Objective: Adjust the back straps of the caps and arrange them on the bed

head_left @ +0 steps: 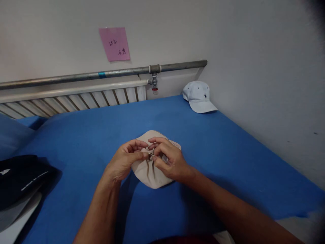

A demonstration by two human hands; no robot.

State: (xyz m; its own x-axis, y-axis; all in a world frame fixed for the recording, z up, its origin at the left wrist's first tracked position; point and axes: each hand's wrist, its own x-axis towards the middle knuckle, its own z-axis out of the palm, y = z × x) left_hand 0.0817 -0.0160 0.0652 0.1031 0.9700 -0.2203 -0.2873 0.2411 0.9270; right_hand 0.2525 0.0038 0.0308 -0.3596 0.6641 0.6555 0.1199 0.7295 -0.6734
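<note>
A beige cap (153,178) lies on the blue sheet in front of me, its back strap facing up. My left hand (125,158) comes in from the left and pinches the strap beside a small metal buckle (150,156) between thumb and fingers. From the right, my right hand (171,158) grips the strap on the buckle's other side, its thumb and index finger closed. The fabric is gathered into folds below the buckle. My fingers partly hide the strap, so how it runs through the buckle cannot be made out.
A light blue cap (198,96) sits in the far right corner against the wall. Several stacked caps, a dark one (22,181) on top, lie at the left edge. Behind the blue sheet (101,135) are a white radiator (101,98) and a metal pipe (76,76).
</note>
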